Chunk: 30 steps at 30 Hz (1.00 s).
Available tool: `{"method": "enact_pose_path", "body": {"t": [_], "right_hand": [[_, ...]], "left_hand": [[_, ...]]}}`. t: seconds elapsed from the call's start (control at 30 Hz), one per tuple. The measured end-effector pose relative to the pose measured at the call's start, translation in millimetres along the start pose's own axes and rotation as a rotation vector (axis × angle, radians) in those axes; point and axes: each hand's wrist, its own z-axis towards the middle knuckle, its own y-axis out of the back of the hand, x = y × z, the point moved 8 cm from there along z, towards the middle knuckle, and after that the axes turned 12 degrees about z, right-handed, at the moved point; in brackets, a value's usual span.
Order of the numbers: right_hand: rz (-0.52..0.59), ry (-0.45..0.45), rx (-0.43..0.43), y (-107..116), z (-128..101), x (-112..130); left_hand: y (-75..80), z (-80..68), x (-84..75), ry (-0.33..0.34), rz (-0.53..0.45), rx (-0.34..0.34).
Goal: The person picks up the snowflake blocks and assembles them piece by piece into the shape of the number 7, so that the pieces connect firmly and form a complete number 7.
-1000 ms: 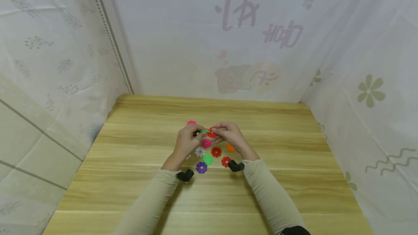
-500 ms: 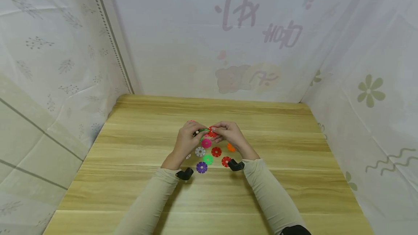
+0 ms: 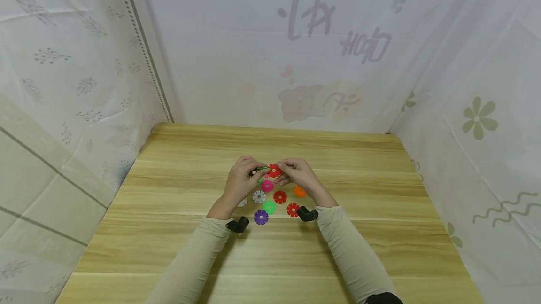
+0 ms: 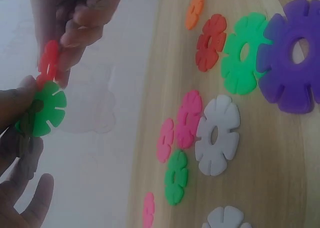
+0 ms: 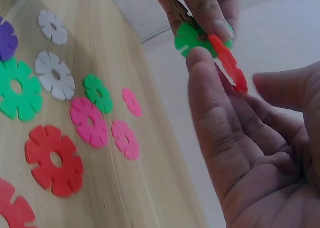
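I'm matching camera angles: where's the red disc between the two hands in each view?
Head: the red disc, just below the middle.
Left wrist: red disc at upper left.
Right wrist: red disc right of centre, upper half.
Shared landmark: the held green disc beside it.

Smooth plastic discs (image 4: 280,58), wood-grain tabletop (image 3: 270,257)

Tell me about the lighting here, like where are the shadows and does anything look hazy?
Head view: fairly even light, with a soft shadow on the table beside the left sleeve. Left wrist view: pale, hazy backdrop behind a much darker left hand. Right wrist view: right hand dim, yet its palm creases stay readable.
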Motion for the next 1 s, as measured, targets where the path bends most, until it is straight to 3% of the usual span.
{"method": "enact_pose_path", "body": {"t": [0.53,0.77,1.0], "right_hand": [[-0.178,0.053,-0.034,39,-11,-3],[-0.651,0.021,-0.100,61,-23,-12],[-0.857,0.000,-0.012,60,-30,-25]], "left_hand": [[3.6,-1.7,11.9,0.041,0.005,-0.011],[5.1,-1.9,12.9,0.047,-0.024,-0.011],[5.5,-2.3,13.6,0.044,-0.010,-0.015]]}}
